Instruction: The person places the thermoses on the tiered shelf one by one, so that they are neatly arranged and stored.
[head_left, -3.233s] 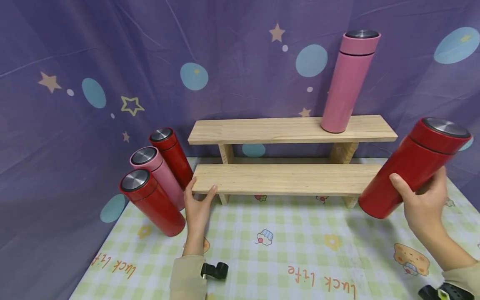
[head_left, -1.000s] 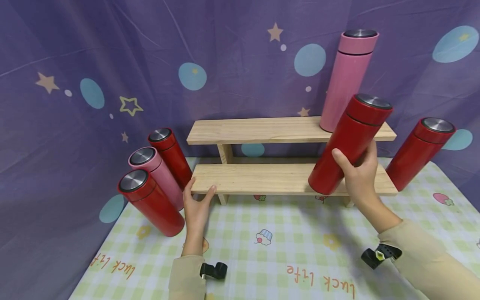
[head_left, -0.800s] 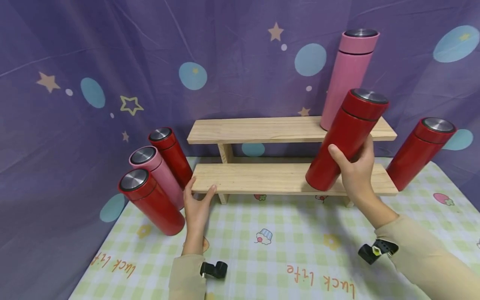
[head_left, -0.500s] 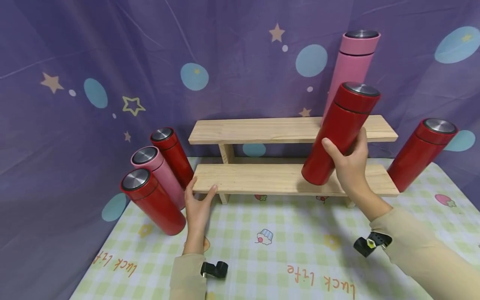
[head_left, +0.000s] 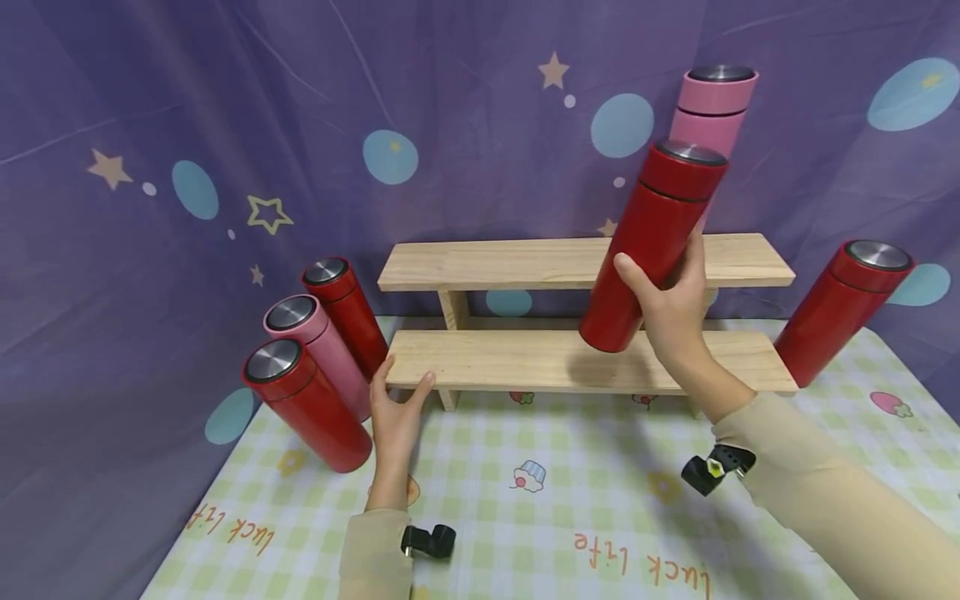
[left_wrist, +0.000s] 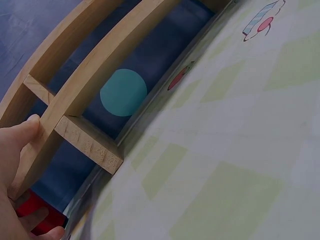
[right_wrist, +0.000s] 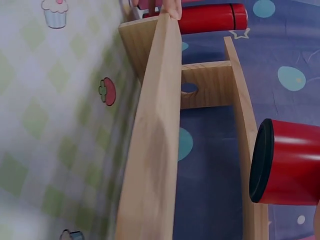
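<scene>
My right hand [head_left: 671, 308] grips a red thermos bottle [head_left: 637, 233] around its lower half and holds it tilted, in front of the two-tier wooden shelf [head_left: 517, 360]. Its dark base [right_wrist: 262, 162] hangs beside the upper board in the right wrist view. Behind it, partly hidden, a pink thermos [head_left: 705, 125] stands on the upper board. My left hand [head_left: 396, 421] holds the left front corner of the lower board. The left wrist view has the thumb [left_wrist: 25, 131] on the board's edge and the fingers [left_wrist: 37, 220] round its end.
Left of the shelf stand a red thermos [head_left: 307, 404], a pink thermos [head_left: 318, 354] and another red thermos [head_left: 345, 312], close together. One more red thermos [head_left: 843, 308] stands at the shelf's right end. A purple curtain [head_left: 480, 67] hangs behind the checked tablecloth [head_left: 585, 475].
My right hand has carried the red thermos left and upward from the right side to before the upper board, covering part of the pink thermos. My left hand stays at the shelf corner.
</scene>
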